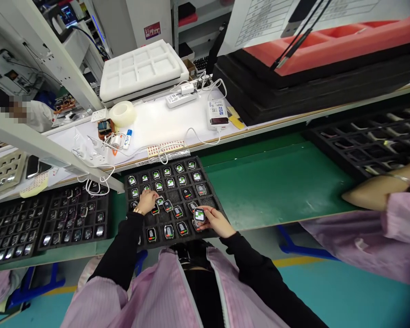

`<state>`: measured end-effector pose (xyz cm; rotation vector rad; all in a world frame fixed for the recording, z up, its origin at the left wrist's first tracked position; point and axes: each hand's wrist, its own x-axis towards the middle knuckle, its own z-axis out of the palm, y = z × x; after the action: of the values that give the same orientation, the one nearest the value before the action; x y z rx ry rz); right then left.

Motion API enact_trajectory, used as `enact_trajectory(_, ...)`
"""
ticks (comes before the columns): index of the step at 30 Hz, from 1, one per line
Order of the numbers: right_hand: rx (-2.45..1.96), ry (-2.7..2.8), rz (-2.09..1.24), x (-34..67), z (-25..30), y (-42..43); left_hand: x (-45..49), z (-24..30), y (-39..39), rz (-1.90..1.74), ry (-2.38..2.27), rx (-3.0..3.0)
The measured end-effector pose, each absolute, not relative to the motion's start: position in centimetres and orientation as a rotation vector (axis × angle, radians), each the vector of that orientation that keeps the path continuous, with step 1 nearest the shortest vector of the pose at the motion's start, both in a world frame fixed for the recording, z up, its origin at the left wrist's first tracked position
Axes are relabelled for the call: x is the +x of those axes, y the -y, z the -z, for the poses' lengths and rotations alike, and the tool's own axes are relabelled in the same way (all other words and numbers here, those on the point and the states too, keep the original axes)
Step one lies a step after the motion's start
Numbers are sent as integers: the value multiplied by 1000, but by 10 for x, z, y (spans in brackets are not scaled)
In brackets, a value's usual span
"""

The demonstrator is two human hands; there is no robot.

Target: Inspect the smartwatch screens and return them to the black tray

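A black foam tray (208, 200) lies on the green belt in front of me, its pockets holding several small smartwatch bodies with lit screens. My right hand (216, 221) is closed on one watch body (199, 214) with a green and white screen, held just above the tray's near right corner. My left hand (146, 201) rests on the tray's left middle, fingers curled over a watch body there; what the fingers grip is hidden.
More black trays (48, 228) of watch bodies lie to the left. A green belt (276, 182) stretches right to another black tray (362, 141). A co-worker's arm (379, 191) in a pink sleeve reaches in at the right. The white shelf behind carries tape (122, 113), cables and a charger (218, 113).
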<state>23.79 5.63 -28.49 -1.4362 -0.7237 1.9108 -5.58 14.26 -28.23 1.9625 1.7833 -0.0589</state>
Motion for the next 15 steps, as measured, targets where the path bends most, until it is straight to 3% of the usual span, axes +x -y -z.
enact_trajectory(15, -1459, 785, -1875, 240, 288, -54, -50, 289, -146, -307, -1568, 1572)
